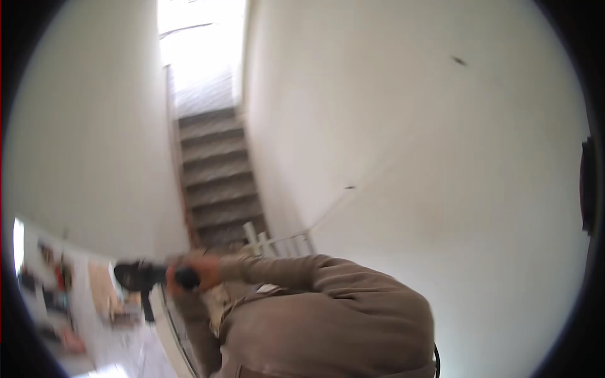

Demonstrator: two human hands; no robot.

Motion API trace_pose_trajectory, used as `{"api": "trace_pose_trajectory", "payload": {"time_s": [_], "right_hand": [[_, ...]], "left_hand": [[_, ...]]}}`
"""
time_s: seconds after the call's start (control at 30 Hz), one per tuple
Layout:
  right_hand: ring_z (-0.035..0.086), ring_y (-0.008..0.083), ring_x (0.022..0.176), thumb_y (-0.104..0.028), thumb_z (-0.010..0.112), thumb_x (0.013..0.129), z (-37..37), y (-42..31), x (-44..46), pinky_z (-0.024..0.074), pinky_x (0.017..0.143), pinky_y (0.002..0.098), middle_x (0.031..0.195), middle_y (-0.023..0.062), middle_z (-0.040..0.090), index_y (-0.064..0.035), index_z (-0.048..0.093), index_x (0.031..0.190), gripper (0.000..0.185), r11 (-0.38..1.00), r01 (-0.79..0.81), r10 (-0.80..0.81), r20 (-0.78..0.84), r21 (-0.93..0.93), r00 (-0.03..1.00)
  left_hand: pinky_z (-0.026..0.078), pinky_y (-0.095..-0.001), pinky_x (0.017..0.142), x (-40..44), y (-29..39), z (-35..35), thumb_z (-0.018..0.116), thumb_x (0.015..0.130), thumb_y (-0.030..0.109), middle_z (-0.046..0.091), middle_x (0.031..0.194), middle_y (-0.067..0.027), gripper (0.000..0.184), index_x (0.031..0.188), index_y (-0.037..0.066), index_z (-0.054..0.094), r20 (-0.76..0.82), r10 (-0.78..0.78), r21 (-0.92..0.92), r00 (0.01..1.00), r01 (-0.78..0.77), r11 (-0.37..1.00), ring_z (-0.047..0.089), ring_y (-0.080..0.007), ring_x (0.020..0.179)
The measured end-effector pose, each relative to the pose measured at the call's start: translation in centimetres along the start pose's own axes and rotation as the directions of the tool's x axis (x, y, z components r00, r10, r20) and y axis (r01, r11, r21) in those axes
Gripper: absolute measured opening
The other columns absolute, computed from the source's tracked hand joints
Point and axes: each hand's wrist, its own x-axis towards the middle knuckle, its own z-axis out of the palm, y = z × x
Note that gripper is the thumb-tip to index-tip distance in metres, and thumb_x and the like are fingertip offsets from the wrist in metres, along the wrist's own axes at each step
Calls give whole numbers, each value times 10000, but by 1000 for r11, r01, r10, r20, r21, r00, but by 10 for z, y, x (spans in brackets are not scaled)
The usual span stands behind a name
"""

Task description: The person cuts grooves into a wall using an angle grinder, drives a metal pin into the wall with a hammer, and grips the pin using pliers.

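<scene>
A dark power tool (154,276) with a rounded head and a side handle pointing down is held out at the lower left. It looks like an angle grinder, though blur hides its details. My right hand (209,269) is closed at the rear of the tool, its brown sleeve reaching across from the right. Close beside it, my left hand (176,285) is also closed around the tool's body, with that forearm coming up from below. Motion smears the fingers of both hands.
Stairs (220,173) rise between pale walls towards a bright opening. A light metal railing (293,244) stands by their foot. Lower left, a tiled floor (135,349) lies below the raised edge, with blurred objects (60,296) along the far side.
</scene>
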Motion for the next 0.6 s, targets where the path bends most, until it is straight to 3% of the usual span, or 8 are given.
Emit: {"api": "trace_pose_trajectory", "payload": {"time_s": [0.03, 0.27, 0.4, 0.47, 0.5, 0.53, 0.57, 0.6], "right_hand": [[655, 363, 1055, -209, 825, 608, 24, 35, 14, 515, 922, 423, 1099, 182, 665, -121, 503, 1353, 817, 997, 66, -67, -6, -47, 998], [643, 397, 1071, -267, 847, 585, 32, 5, 11, 510, 932, 446, 1098, 243, 653, 7, 470, 1353, 898, 951, -244, 234, -72, -192, 970], [619, 379, 1154, -309, 885, 549, 38, 43, 8, 485, 979, 455, 1214, 263, 622, -4, 450, 1395, 999, 998, 43, -40, 67, -52, 997], [604, 355, 1191, -283, 870, 591, -2, 8, -23, 471, 1006, 444, 1310, 236, 592, -53, 457, 1428, 961, 985, -99, 144, 345, -144, 927], [635, 326, 1131, -278, 870, 646, 27, 96, -35, 487, 980, 432, 1287, 181, 630, -95, 506, 1421, 875, 981, 190, -177, 233, -35, 956], [679, 289, 1025, -298, 875, 689, -10, 50, -57, 534, 895, 419, 1170, 136, 695, -87, 613, 1318, 714, 983, -75, 128, 333, -166, 934], [711, 263, 911, -313, 856, 720, 6, 134, -72, 567, 801, 399, 1035, 148, 731, -62, 683, 1207, 575, 970, -237, 240, 339, -53, 910], [712, 254, 816, -209, 791, 764, -3, 130, -91, 573, 746, 377, 957, 154, 736, -47, 700, 1148, 427, 980, -183, 196, 211, -81, 958]], "left_hand": [[535, -404, 850, 8, -2, -1, 714, 855, 309, 662, 1008, -70, 361, 1070, 32, 630, -16, -13, -13, 1000, 12, 1000, 644, -213, 940], [526, -461, 877, 24, -15, -39, 634, 884, 368, 659, 1018, -82, 350, 1049, 60, 633, -108, -51, -127, 993, 37, 991, 637, -238, 952], [520, -493, 892, 22, -11, -80, 587, 900, 401, 657, 1024, -89, 357, 1037, 75, 635, -115, -38, -221, 993, 12, 975, 633, -253, 959], [518, -510, 900, 15, -3, -96, 564, 908, 418, 656, 1026, -92, 363, 1031, 83, 635, -53, -14, -311, 998, -3, 950, 631, -260, 962], [546, -529, 823, -20, 26, -67, 591, 879, 432, 648, 937, -66, 328, 974, 121, 635, 21, -54, -283, 998, 58, 958, 640, -244, 843], [549, -524, 812, -26, 30, -84, 600, 880, 443, 619, 852, -39, 314, 917, 132, 616, 84, -51, -324, 995, 75, 943, 618, -204, 762], [557, -449, 754, -48, 44, -66, 602, 880, 447, 589, 793, -21, 319, 874, 128, 595, -31, 14, -304, 999, -23, 952, 591, -182, 700], [560, -390, 742, -65, 53, -79, 594, 894, 420, 591, 799, -28, 300, 897, 121, 610, -90, 41, -309, 995, -67, 949, 589, -174, 717]]}}
